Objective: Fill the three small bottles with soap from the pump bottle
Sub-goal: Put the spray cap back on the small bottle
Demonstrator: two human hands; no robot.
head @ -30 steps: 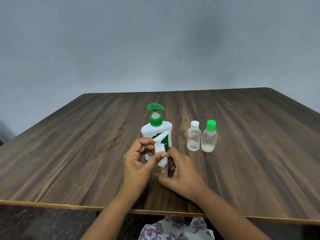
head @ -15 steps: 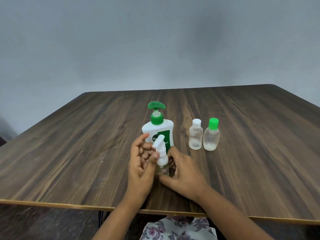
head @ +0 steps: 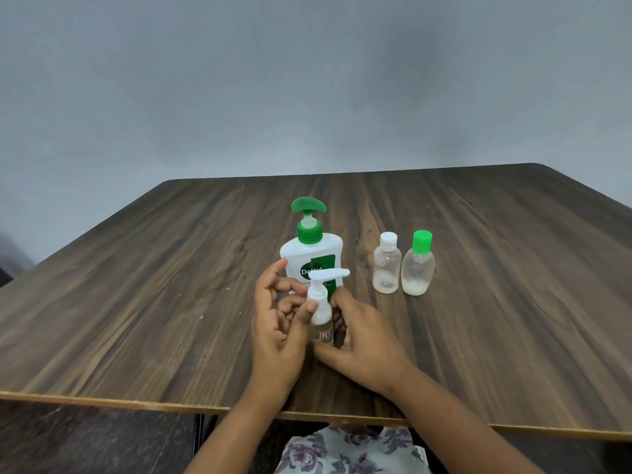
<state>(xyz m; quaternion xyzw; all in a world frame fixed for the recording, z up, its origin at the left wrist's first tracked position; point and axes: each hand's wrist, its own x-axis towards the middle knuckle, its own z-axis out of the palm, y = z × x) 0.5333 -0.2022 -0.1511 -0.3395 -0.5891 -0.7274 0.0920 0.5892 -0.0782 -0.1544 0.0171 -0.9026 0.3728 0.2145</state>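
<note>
A white soap pump bottle (head: 309,249) with a green pump head stands mid-table. In front of it is a small clear bottle (head: 320,318) with a white pump top, upright on the table. My right hand (head: 362,343) grips this small bottle's lower body. My left hand (head: 278,323) has its thumb on the white pump collar, the other fingers spread behind. To the right stand two more small clear bottles, capped: one with a white cap (head: 387,263), one with a green cap (head: 418,265).
The dark wood table (head: 154,302) has its front edge close to my body, and its far edge meets a grey wall. A floral-patterned garment (head: 345,451) shows below the table edge.
The small bottle's white pump head has turned from pointing up-right to pointing right. My left fingers have opened and shifted on the collar. My right hand stays on the bottle's body.
</note>
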